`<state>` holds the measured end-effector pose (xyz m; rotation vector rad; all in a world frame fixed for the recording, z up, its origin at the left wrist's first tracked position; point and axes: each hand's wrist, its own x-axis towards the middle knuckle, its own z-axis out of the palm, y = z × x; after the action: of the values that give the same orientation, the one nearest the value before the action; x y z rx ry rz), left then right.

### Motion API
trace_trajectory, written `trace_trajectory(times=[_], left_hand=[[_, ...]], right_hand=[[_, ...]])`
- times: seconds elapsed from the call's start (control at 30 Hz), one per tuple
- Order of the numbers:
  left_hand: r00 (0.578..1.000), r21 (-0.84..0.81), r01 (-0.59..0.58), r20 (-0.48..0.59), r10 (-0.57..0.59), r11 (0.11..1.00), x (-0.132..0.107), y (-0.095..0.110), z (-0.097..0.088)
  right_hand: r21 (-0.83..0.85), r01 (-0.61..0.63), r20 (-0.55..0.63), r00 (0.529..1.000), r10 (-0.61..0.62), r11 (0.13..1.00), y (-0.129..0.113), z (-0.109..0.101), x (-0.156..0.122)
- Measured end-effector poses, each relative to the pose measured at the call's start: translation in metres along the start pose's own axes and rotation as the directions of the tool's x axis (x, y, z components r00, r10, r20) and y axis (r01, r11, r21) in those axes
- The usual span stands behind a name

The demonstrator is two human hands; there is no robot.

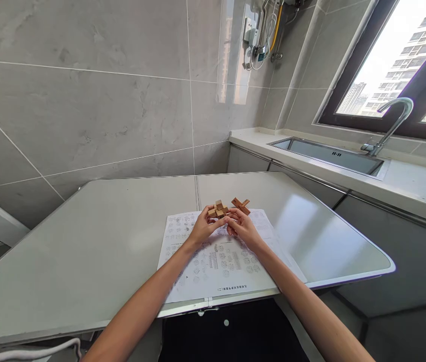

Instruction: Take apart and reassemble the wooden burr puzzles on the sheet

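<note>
Between my two hands, just above the printed sheet [231,259], is a light-brown wooden interlocking puzzle [218,209] made of crossed blocks. My left hand [202,227] grips it from the left, fingers curled round its side. From the right, my right hand [242,225] closes its fingers on the puzzle's near right side; its fingertips are partly hidden. Just beyond my right hand, a darker reddish-brown wooden puzzle [240,205] of crossed bars lies near the sheet's far edge. Small diagrams and text cover the paper.
A pale folding table [122,251] with a centre seam carries all this. Behind it stands a grey tiled wall [122,115]. To the right runs a counter [416,176] with a sink [326,153] and a curved faucet [394,123], below a window.
</note>
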<state>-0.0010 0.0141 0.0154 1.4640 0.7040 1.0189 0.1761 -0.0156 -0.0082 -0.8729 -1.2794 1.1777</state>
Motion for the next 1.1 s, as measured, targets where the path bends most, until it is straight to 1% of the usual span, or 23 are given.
trace_trajectory(times=[0.23, 0.43, 0.6, 0.77, 0.83, 0.93, 1.0, 1.1], left_hand=[[1.0, 0.021, -0.02, 0.013, 0.02, 1.0, 0.0, 0.0, 0.0], [0.993, 0.094, -0.062, -0.091, 0.07, 0.994, -0.003, -0.004, 0.009], [0.995, 0.1, -0.051, -0.08, 0.059, 0.994, -0.007, -0.007, 0.017], [0.997, 0.131, -0.022, -0.068, 0.031, 0.991, -0.006, -0.004, 0.013], [0.998, 0.192, 0.003, -0.059, 0.008, 0.981, -0.005, -0.003, 0.011], [0.997, 0.339, 0.022, -0.081, 0.006, 0.94, -0.005, -0.002, 0.01], [0.994, 0.452, 0.008, -0.101, 0.042, 0.892, -0.005, -0.003, 0.01], [0.985, 0.617, 0.006, -0.14, 0.101, 0.787, -0.004, -0.006, 0.007]], right_hand=[[0.048, -0.014, 0.016, 1.0, 0.013, 0.999, 0.0, 0.0, -0.001], [0.069, -0.027, 0.001, 1.0, 0.027, 0.997, 0.001, 0.001, -0.001], [0.094, -0.03, -0.035, 0.999, 0.033, 0.995, 0.002, 0.0, 0.0], [0.106, -0.044, -0.063, 0.997, 0.051, 0.993, 0.006, -0.002, 0.002], [0.109, -0.051, -0.089, 0.994, 0.061, 0.993, 0.007, -0.003, 0.003], [0.082, -0.048, -0.132, 0.99, 0.058, 0.996, 0.007, -0.005, 0.003], [0.055, -0.036, -0.154, 0.987, 0.044, 0.998, 0.007, -0.005, 0.004], [0.032, -0.025, -0.176, 0.984, 0.031, 0.999, 0.007, -0.006, 0.004]])
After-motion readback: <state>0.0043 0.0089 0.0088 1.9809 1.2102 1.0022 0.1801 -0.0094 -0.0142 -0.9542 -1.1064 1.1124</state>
